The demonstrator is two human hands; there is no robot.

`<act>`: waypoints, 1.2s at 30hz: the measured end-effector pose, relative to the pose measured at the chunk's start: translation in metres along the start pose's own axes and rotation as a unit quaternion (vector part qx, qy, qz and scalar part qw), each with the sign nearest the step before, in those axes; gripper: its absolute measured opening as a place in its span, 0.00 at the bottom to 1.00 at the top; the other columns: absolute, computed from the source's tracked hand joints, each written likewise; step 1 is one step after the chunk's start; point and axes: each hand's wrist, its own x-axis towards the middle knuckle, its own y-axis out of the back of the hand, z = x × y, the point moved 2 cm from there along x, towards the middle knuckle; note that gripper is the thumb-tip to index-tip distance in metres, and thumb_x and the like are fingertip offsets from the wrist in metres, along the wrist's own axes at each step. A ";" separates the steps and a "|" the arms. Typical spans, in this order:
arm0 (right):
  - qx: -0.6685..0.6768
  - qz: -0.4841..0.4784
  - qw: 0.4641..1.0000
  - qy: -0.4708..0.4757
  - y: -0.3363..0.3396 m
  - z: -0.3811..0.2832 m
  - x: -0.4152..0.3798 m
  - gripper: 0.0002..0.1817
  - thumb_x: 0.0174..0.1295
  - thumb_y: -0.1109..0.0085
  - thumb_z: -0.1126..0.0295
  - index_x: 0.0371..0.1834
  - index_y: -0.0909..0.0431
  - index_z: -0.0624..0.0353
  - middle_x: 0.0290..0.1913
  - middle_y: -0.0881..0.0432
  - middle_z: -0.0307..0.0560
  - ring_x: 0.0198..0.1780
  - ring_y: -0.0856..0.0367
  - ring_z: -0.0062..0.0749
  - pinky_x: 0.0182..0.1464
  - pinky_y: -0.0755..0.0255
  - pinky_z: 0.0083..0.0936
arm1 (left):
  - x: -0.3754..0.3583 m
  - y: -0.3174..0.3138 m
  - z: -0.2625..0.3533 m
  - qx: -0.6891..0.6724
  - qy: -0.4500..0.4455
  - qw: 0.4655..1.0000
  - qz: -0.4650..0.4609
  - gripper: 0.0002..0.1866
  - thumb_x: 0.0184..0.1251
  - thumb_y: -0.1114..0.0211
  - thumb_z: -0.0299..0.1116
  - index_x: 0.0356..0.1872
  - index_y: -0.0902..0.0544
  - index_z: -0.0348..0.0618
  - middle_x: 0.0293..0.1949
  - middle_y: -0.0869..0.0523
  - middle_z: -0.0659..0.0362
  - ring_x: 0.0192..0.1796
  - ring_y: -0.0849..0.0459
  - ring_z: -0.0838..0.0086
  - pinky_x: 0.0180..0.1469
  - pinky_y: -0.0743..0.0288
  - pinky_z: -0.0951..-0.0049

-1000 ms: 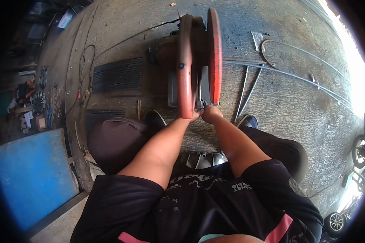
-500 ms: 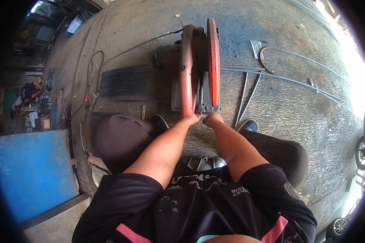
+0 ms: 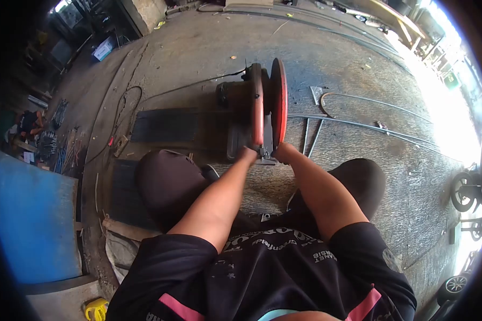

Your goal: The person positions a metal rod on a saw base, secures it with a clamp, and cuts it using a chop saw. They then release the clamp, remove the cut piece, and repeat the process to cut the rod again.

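Head view: the cutting machine (image 3: 258, 109) sat on the floor (image 3: 359, 134) straight ahead of the person, just past the two knees, centered between the forearms. Its long side ran away from the body, near end at the hands, far end toward the top of the view. The red bar (image 3: 258, 119) stood on the left of that line, the red-edged round guard (image 3: 283, 107) on the right, roughly side by side with a dark gap between; the motor (image 3: 230, 94) stuck out to the left.

Neither hand was clearly nearer — both were at the near end. Left hand (image 3: 247, 154) was just beside the lower end of the red bar, right hand (image 3: 285, 152) by the bottom of the round guard, small metal clamp (image 3: 264, 153) between them.

Arms reached forward and slanted inward, elbows wider than wrists, left forearm angled right, right forearm angled left. Fingers of both hands were mostly hidden or too small to read, so can't tell if either was clenched, gripping the machine or only touching it. Black cable (image 3: 193, 84) ran off leftward from the far part of the machine.
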 end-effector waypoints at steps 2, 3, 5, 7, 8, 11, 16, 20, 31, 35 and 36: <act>0.086 0.028 0.996 0.026 0.034 -0.010 -0.021 0.17 0.54 0.45 0.56 0.24 0.19 0.60 0.19 0.20 0.45 0.19 0.21 0.30 0.22 0.25 0.31 | 0.017 0.015 -0.009 -0.184 0.006 0.976 0.118 0.20 0.61 0.44 0.42 0.45 0.18 0.37 0.47 0.17 0.40 0.52 0.18 0.49 0.52 0.25 0.56; 0.120 0.064 0.991 0.013 0.052 -0.025 -0.047 0.17 0.53 0.44 0.56 0.26 0.18 0.61 0.21 0.18 0.47 0.22 0.18 0.38 0.28 0.23 0.35 | 0.018 0.031 -0.002 -0.228 -0.019 0.962 0.151 0.22 0.62 0.44 0.46 0.44 0.18 0.37 0.46 0.17 0.40 0.51 0.18 0.49 0.52 0.25 0.56; 0.102 0.173 0.979 0.043 0.064 -0.032 -0.045 0.17 0.53 0.43 0.56 0.28 0.18 0.61 0.23 0.17 0.49 0.26 0.18 0.44 0.32 0.23 0.39 | 0.012 0.054 0.022 -0.273 -0.045 0.943 0.184 0.24 0.63 0.44 0.50 0.44 0.17 0.37 0.44 0.16 0.39 0.49 0.17 0.48 0.51 0.25 0.55; 0.134 0.289 0.946 0.054 0.097 -0.063 -0.090 0.25 0.55 0.42 0.51 0.42 0.20 0.65 0.40 0.17 0.63 0.45 0.18 0.54 0.51 0.26 0.44 | -0.017 0.083 0.064 -0.350 -0.168 0.884 0.260 0.28 0.63 0.44 0.56 0.43 0.18 0.38 0.41 0.16 0.41 0.48 0.18 0.48 0.52 0.26 0.57; 0.133 0.292 0.946 0.057 0.100 -0.063 -0.087 0.25 0.55 0.42 0.51 0.42 0.20 0.65 0.40 0.17 0.63 0.45 0.18 0.54 0.51 0.26 0.44 | -0.038 0.097 0.079 -0.355 -0.236 0.890 0.159 0.31 0.63 0.46 0.57 0.46 0.20 0.33 0.43 0.17 0.37 0.51 0.19 0.47 0.55 0.27 0.57; 0.119 0.459 0.876 0.083 0.109 -0.056 -0.076 0.30 0.59 0.43 0.49 0.56 0.32 0.61 0.52 0.26 0.63 0.55 0.26 0.61 0.58 0.32 0.45 | -0.038 0.095 0.095 -0.313 -0.205 0.908 0.190 0.35 0.60 0.41 0.56 0.47 0.22 0.25 0.45 0.19 0.31 0.53 0.19 0.48 0.56 0.28 0.58; 0.122 0.415 0.901 0.024 0.121 -0.061 -0.041 0.32 0.62 0.46 0.48 0.62 0.36 0.61 0.55 0.28 0.64 0.57 0.27 0.61 0.58 0.32 0.46 | -0.053 0.105 0.107 -0.207 -0.180 0.957 0.098 0.29 0.49 0.33 0.47 0.34 0.19 0.22 0.36 0.17 0.32 0.45 0.15 0.48 0.46 0.22 0.59; 0.187 0.462 0.864 0.066 0.148 -0.074 -0.024 0.32 0.64 0.48 0.49 0.65 0.36 0.60 0.54 0.27 0.65 0.57 0.27 0.60 0.58 0.32 0.45 | -0.055 0.133 0.139 -0.224 -0.178 0.951 0.115 0.21 0.47 0.35 0.42 0.28 0.17 0.26 0.31 0.16 0.36 0.40 0.14 0.50 0.43 0.22 0.59; 0.163 0.260 0.949 0.068 0.386 -0.144 0.110 0.11 0.56 0.45 0.68 0.32 0.19 0.66 0.29 0.18 0.54 0.28 0.16 0.43 0.28 0.23 0.40 | 0.054 0.282 0.306 -0.324 -0.170 0.911 -0.191 0.18 0.63 0.42 0.40 0.42 0.27 0.32 0.28 0.22 0.47 0.29 0.18 0.56 0.31 0.20 0.44; 0.121 0.200 0.972 0.023 0.394 -0.133 0.156 0.14 0.54 0.46 0.65 0.40 0.17 0.58 0.40 0.17 0.55 0.41 0.16 0.44 0.41 0.23 0.36 | 0.054 0.287 0.301 -0.290 -0.168 0.920 -0.203 0.16 0.63 0.41 0.39 0.38 0.26 0.33 0.28 0.22 0.49 0.27 0.19 0.58 0.29 0.20 0.45; 0.115 0.183 0.976 -0.003 0.387 -0.134 0.147 0.16 0.53 0.46 0.64 0.43 0.16 0.53 0.46 0.16 0.56 0.49 0.16 0.45 0.47 0.23 0.34 | 0.048 0.279 0.295 -0.291 -0.164 0.920 -0.206 0.16 0.63 0.41 0.39 0.38 0.26 0.33 0.28 0.22 0.49 0.27 0.19 0.58 0.29 0.20 0.45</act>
